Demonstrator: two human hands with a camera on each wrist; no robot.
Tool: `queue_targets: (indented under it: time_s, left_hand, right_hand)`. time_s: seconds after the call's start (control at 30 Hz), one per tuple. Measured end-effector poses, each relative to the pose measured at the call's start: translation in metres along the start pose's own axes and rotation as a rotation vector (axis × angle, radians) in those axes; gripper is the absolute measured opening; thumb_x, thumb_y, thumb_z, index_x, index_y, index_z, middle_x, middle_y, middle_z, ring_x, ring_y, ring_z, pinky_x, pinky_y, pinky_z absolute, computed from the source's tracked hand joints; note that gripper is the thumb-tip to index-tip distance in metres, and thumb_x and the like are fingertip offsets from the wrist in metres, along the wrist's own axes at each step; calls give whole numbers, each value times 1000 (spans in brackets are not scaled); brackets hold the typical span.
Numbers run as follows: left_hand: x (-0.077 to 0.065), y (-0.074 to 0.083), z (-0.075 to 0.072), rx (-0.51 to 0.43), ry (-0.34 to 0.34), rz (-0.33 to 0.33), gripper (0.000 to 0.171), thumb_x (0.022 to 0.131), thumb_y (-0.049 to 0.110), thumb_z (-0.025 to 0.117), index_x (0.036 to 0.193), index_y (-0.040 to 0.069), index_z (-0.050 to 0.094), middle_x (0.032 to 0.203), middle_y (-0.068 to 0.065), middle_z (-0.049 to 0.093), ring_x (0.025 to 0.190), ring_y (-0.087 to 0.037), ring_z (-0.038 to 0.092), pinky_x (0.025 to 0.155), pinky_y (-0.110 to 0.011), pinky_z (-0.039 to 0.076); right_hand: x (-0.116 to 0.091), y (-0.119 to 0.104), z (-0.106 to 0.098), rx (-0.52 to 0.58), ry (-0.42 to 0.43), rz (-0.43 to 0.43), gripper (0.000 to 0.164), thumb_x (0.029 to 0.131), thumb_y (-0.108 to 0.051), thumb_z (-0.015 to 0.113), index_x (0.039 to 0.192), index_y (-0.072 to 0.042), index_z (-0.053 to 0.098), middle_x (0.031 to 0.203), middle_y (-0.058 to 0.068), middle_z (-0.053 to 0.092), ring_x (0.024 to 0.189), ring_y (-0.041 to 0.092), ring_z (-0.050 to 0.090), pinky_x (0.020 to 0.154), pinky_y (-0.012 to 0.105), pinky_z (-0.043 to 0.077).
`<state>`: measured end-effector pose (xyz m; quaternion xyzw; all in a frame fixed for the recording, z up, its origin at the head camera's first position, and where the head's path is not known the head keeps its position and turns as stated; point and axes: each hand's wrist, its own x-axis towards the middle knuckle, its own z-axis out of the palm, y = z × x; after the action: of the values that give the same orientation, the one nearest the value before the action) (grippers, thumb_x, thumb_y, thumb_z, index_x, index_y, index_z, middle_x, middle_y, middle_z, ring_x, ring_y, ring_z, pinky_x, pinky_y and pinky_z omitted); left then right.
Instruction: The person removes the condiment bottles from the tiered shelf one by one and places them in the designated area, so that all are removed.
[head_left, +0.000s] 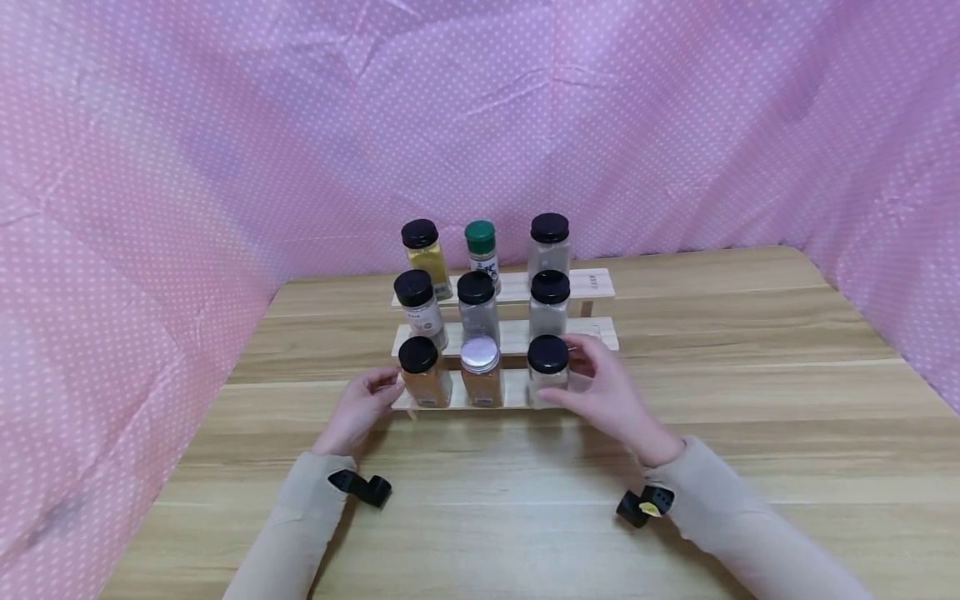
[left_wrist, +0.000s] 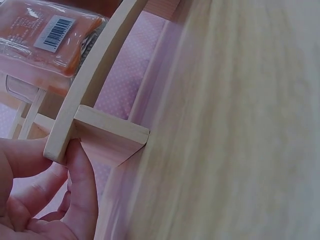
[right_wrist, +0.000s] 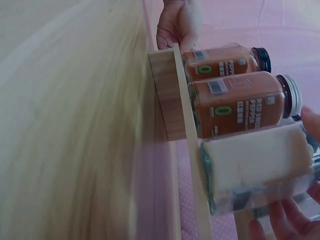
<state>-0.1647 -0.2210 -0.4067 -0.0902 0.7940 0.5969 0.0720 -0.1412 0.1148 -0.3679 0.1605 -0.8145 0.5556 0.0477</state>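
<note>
A three-tier wooden spice rack [head_left: 598,283] holds several spice jars. At the left end of its lowest board [left_wrist: 87,82], my left hand [head_left: 358,410] pinches the wood between thumb and fingers. My right hand [head_left: 606,398] grips a clear jar of whitish powder [right_wrist: 255,162] with a black lid, at the right of the lowest tier. Its thumb lies on the near side and its fingers on the far side. The jar's base is right at the board. On the same tier stand a silver-lidded red pepper jar [right_wrist: 240,102] and a black-lidded orange-brown jar [head_left: 429,389].
A black-lidded yellow jar [head_left: 427,261], a green-capped bottle [head_left: 486,265] and another black-lidded jar [head_left: 550,254] stand on the top tier. Three black-lidded jars fill the middle tier. Pink dotted cloth [head_left: 480,108] hangs behind the wooden table [head_left: 480,517].
</note>
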Motion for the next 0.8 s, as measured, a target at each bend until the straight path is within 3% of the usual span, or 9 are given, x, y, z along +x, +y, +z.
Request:
queue_targets:
  time_s: [0.47,0.8]
  left_hand:
    - [1,-1,0,-25,10,-24,36,94,7,56,127,-7,51,94,4,58,81,-1,53,67,-16,47]
    - [-1,0,2,-37,20,-20,38,94,9,57,127,-7,51,93,3,58,80,0,52,66,-16,47]
  right_hand:
    - [-1,1,10,-29,84,-20,62,70,-10,84,122,0,52,114,14,59,101,24,58,87,33,50]
    - [2,2,9,-29,82,-40,60,65,-6,86,117,-3,55,107,10,62,96,18,57,82,25,50]
